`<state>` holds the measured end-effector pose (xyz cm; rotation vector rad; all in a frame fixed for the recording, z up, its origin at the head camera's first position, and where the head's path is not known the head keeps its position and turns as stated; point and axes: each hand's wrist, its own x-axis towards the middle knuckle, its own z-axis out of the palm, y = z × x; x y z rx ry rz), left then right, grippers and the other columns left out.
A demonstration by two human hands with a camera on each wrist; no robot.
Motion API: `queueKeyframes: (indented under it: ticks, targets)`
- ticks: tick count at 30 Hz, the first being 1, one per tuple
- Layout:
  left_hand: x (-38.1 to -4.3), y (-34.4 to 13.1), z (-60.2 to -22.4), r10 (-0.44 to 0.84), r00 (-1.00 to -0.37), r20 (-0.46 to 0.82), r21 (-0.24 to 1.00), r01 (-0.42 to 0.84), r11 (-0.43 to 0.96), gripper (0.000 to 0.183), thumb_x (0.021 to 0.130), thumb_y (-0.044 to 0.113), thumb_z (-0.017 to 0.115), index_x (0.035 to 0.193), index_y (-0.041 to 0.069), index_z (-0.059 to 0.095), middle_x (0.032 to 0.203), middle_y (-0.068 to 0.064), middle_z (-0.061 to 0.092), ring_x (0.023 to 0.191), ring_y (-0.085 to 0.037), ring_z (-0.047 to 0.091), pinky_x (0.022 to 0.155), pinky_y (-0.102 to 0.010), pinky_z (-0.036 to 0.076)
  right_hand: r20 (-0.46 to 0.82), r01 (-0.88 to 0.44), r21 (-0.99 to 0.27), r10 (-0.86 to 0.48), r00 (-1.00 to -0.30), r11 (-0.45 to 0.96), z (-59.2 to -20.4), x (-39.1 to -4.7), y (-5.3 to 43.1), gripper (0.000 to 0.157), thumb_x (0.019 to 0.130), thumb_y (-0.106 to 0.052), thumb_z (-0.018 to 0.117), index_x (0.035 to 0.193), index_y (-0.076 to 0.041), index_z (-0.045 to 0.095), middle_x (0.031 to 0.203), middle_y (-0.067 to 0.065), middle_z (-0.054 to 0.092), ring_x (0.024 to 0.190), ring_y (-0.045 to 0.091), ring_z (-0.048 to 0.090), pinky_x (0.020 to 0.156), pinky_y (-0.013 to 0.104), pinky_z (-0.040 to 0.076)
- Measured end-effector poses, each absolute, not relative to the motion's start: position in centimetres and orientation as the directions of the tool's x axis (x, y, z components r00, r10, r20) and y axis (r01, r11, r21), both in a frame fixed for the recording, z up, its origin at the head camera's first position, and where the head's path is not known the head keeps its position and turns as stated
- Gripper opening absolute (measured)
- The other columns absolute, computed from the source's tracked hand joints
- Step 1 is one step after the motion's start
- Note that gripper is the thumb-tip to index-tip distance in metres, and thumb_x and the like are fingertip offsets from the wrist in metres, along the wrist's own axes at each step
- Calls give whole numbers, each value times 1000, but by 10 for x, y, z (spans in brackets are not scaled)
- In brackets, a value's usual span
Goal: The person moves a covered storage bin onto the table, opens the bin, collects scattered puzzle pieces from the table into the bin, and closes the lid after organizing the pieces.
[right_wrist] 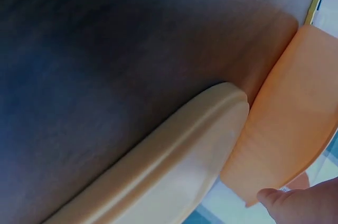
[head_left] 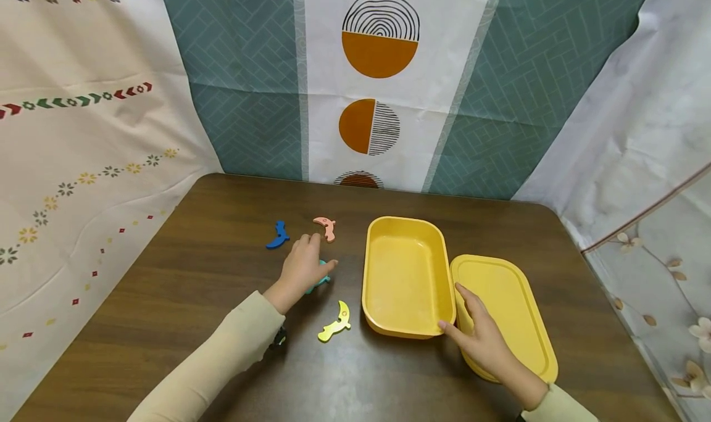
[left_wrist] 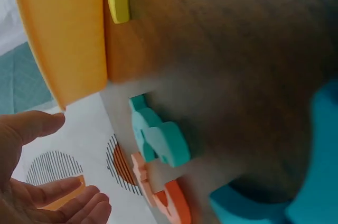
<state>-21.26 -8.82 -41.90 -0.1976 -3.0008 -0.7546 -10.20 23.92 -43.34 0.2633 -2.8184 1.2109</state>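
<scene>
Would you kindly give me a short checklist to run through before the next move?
1. Yellow box upright and uncovered: ok, its lid lies beside it.
2. Right hand at the box: ok, by its near right corner.
3. Firmness of that hold: cannot tell.
4. Left hand gripping the teal piece: not ok, it hovers open, apart from the piece.
5. Blue piece, pink piece and yellow piece lying separately: ok.

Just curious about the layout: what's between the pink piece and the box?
In the head view, only bare table lies between pink piece and box.
</scene>
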Motion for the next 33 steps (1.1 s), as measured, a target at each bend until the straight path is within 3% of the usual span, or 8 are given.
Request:
queueKeyframes:
  ticks: [8,19,27,33]
  targets:
    - [-210,-91,-429,139,-990,-1,418,126,900,69,78,35,77,127,-5,50,128,-25,51,111,-40,53,80,-51,52,121,-178,-708,-130,-984,683,-437,-101,238,81,84,-26,73,145,3,28,147,25,32,133,43,34,104,54,32]
    - [-209,-91,-435,115,-985,-130,404,54,913,61,73,30,82,118,-1,54,114,-23,56,104,-36,57,74,-51,53,31,-105,-748,-123,-992,656,-440,-100,239,84,85,-29,72,146,7,25,148,28,29,135,44,32,104,51,32]
    - [-209,-92,-438,143,-984,-109,389,90,917,45,70,22,84,102,2,59,100,-17,58,90,-30,58,69,-46,53,-17,-55,-830,-124,-992,555,-444,-101,237,84,86,-24,71,146,7,22,150,28,26,136,44,30,105,53,30]
    - [-206,-93,-438,153,-983,-105,404,99,909,35,71,20,83,91,3,59,88,-12,57,80,-25,58,65,-41,51,-3,-60,-821,-109,-994,568,-444,-101,237,84,85,-22,72,146,6,22,150,28,26,135,45,31,104,52,31]
